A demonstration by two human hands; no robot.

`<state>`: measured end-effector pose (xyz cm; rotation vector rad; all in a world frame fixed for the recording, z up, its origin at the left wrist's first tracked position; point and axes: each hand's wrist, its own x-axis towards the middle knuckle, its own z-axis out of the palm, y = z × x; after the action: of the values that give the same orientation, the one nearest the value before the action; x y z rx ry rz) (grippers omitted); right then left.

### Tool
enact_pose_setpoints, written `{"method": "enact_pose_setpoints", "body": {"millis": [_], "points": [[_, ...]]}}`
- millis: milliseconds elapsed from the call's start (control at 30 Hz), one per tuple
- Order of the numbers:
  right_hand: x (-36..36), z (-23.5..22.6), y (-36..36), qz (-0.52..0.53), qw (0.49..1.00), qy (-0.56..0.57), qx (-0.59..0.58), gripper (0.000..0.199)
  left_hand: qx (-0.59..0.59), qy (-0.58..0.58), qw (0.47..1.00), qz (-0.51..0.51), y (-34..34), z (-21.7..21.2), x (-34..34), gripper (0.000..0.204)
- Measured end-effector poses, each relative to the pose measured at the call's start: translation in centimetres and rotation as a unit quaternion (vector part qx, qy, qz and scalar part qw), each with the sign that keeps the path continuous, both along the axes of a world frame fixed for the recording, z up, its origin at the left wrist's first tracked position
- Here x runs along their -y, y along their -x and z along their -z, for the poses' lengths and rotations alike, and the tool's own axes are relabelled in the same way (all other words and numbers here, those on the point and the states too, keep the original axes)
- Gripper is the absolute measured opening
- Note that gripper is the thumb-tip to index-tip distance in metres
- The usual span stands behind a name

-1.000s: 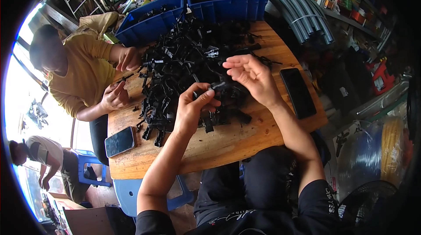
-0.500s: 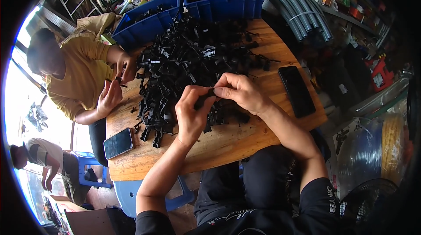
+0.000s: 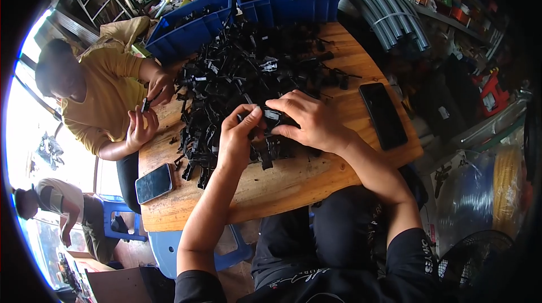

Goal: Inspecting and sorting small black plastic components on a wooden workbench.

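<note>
Both my hands are close together over the near edge of a heap of black plastic parts (image 3: pixel 226 88) on the wooden table. My left hand (image 3: pixel 236 133) is closed, its thumb pressed over a small black plastic piece (image 3: pixel 243 115) that the fingers mostly hide. Just to its right, my right hand (image 3: pixel 309 118) curls thumb and fingers around a black plastic part (image 3: pixel 272 115) with a shiny pale-grey face. Whether the two pieces touch cannot be made out.
Two blue bins (image 3: pixel 288 6) of black parts stand behind the heap. One phone (image 3: pixel 382 115) lies at right, another (image 3: pixel 154 183) at front left. Across the left edge, a person in a yellow shirt (image 3: pixel 104 85) handles a small black piece. Grey coiled pipes (image 3: pixel 384 18) sit behind right.
My hands, pinched together on a small dark piece before, have moved slightly apart. The right hand's grip has widened around a part with a pale face. The co-worker's dark piece now points upward.
</note>
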<state>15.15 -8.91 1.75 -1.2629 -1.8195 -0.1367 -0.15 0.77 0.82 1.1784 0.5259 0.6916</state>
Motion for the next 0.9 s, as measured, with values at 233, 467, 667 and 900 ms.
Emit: {"method": "enact_pose_setpoints", "body": {"millis": [233, 467, 667, 900], "points": [[-0.2, 0.7, 0.7, 0.066, 0.996, -0.021, 0.052, 0.039, -0.071, -0.101, 0.992, -0.013, -0.5, 0.1, 1.6, 0.017], [-0.6, 1.0, 1.2, 0.063, 0.998, -0.008, 0.017, 0.035, -0.089, -0.172, 0.981, -0.034, -0.3, 0.1, 1.9, 0.020], [-0.5, 0.6, 0.7, 0.063, 0.997, 0.031, -0.022, 0.037, 0.094, -0.110, 0.988, -0.052, -0.3, 0.0, 0.4, 0.008], [-0.5, 2.2, 1.0, 0.020, 0.989, 0.076, 0.124, 0.020, 0.242, 0.104, 0.965, 0.012, 0.6, 0.5, -2.8, 0.007]]}}
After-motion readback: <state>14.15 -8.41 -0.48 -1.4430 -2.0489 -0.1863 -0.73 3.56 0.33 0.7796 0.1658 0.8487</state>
